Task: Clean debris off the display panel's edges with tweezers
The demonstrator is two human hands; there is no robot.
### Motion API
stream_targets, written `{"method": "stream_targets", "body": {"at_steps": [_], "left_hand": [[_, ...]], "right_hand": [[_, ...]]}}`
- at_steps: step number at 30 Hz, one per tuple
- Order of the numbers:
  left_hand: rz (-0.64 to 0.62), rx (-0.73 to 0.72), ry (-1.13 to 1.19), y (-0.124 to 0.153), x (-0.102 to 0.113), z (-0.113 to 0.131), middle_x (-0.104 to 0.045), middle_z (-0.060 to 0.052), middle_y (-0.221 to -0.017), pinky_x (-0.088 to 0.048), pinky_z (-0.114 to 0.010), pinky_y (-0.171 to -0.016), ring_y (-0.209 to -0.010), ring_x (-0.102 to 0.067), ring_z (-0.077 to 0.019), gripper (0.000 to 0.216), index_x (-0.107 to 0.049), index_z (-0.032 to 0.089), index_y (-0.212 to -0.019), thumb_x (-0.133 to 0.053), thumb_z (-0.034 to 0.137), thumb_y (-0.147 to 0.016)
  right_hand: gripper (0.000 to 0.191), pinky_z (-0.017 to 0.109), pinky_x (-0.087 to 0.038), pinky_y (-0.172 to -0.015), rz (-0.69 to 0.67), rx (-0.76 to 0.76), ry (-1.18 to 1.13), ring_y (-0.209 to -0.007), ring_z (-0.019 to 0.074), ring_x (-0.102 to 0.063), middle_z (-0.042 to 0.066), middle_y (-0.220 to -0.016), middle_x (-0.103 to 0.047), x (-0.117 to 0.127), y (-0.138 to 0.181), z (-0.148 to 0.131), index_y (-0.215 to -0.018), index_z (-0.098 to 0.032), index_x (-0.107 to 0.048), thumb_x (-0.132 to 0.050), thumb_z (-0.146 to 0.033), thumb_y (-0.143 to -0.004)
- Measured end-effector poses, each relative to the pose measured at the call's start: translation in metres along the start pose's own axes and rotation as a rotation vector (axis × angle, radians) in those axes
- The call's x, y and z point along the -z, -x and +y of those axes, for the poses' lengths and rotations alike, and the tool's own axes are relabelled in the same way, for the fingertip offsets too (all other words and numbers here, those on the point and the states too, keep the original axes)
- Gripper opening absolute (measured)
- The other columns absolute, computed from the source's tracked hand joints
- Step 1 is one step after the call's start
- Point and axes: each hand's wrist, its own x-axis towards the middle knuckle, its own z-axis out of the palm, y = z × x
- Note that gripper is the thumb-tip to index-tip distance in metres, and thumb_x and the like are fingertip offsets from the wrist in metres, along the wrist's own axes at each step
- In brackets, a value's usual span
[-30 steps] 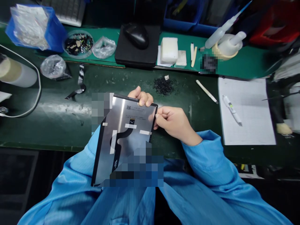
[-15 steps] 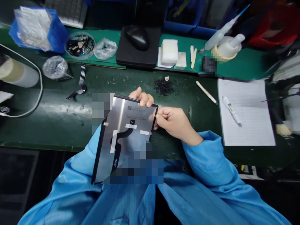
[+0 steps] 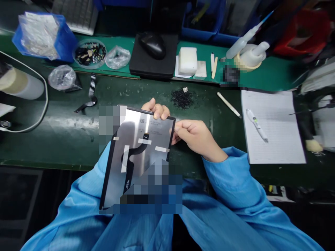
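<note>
A tablet display panel (image 3: 154,164), its metallic back facing up, is held at a tilt above the bench. A black flex cable (image 3: 128,167) and several strips of pale tape lie on that back. My left hand (image 3: 156,108) supports the panel from beneath, its fingers curled over the far edge; the palm is hidden. At the right edge near the far corner, my right hand (image 3: 192,136) is closed in a pinch, thumb against forefinger. Whatever lies between those fingertips is too small to make out. Blurred blocks cover the panel's lower right part.
Beyond the panel lies a pile of black shreds (image 3: 181,98). A thin white stick (image 3: 229,104) and a notebook (image 3: 277,139) with a pen (image 3: 257,125) are to the right. Left are a black cable piece (image 3: 92,99) and a plastic bag (image 3: 62,77). A mouse (image 3: 153,45) sits behind.
The panel's near end has come slightly lower and left in view, and the glare on its back has shifted. My right hand stays pinched at the same edge.
</note>
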Motion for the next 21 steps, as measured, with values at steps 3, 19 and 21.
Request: {"method": "stream_targets", "body": {"at_steps": [3, 19, 21], "left_hand": [[-0.016, 0.005, 0.02, 0.001, -0.002, 0.002, -0.039, -0.002, -0.053, -0.045, -0.025, -0.051, -0.048, -0.04, -0.0111, 0.07, -0.033, 0.02, -0.043, -0.021, 0.046, -0.107], [0.014, -0.051, -0.024, 0.012, -0.013, -0.001, -0.042, -0.002, -0.058, -0.046, -0.025, -0.052, -0.05, -0.045, -0.0108, 0.067, -0.041, 0.018, -0.045, -0.024, 0.04, -0.107], [0.031, -0.048, -0.029, 0.012, -0.016, -0.001, -0.041, -0.002, -0.057, -0.045, -0.025, -0.051, -0.049, -0.044, -0.0105, 0.069, -0.04, 0.018, -0.044, -0.024, 0.041, -0.107]], "right_hand": [[0.022, 0.028, -0.062, -0.066, -0.017, -0.027, -0.033, -0.063, 0.0148, -0.073, 0.003, -0.071, -0.075, 0.001, 0.001, 0.0, -0.072, -0.017, -0.066, -0.066, -0.032, -0.087], [0.019, 0.021, -0.051, -0.053, 0.121, 0.064, 0.258, -0.056, 0.014, -0.07, -0.001, -0.059, -0.07, -0.005, 0.004, 0.001, -0.063, -0.021, -0.059, -0.06, -0.017, -0.082], [0.023, 0.021, -0.05, -0.054, 0.162, 0.087, 0.3, -0.056, 0.0136, -0.069, -0.001, -0.058, -0.07, -0.006, 0.004, 0.002, -0.059, -0.021, -0.055, -0.058, -0.014, -0.08]]}}
